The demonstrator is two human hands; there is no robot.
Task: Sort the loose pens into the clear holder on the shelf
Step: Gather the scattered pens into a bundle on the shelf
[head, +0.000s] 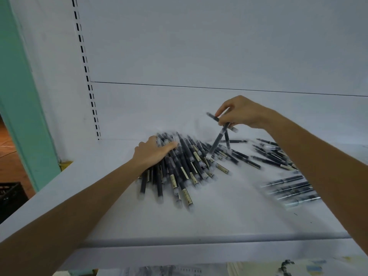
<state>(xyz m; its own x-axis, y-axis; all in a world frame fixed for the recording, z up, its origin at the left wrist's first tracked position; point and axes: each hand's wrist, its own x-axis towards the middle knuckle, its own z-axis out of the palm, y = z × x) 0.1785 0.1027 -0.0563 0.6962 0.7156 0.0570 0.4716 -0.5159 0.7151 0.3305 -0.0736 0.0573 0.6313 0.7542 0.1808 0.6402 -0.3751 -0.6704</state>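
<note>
One shelf (pixel 209 220), two grips, pens (pixel 185 168) past exact counting.
The pens lie in three lots: a heap (pixel 159 188) of several dozen under the left grip (pixel 153 152), a scatter (pixel 272 156) of roughly a dozen, and a blurred row (pixel 290 188) of about six. The right grip (pixel 239 114) pinches three more, as far as shows. One black crate (pixel 10 196) stands lower left.

Heap of dark, clear-capped pens (pixel 180 170) flat on the white shelf (pixel 199 222)
</note>
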